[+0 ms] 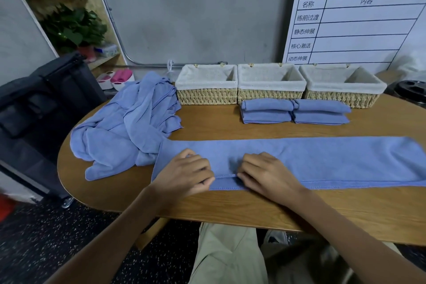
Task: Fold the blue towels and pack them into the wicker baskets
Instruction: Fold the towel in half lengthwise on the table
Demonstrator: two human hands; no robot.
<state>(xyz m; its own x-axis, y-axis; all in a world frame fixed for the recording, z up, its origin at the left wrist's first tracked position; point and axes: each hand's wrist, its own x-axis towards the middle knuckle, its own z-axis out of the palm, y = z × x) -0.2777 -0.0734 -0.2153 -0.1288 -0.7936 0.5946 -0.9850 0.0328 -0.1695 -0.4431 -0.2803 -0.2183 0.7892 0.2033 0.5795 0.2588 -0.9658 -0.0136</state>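
Observation:
A long blue towel, folded into a strip, lies across the wooden table near its front edge. My left hand and my right hand sit side by side on its near hem, fingers curled and pinching the stitched edge. A loose heap of blue towels lies at the left. Two stacks of folded blue towels sit in front of the baskets. Three wicker baskets with white liners stand in a row at the back: left, middle, right. No towels show inside them.
A black wheeled case stands left of the table. A shelf with a potted plant is behind it. A white board with a green header leans on the wall at right. A dark round object sits at the far right.

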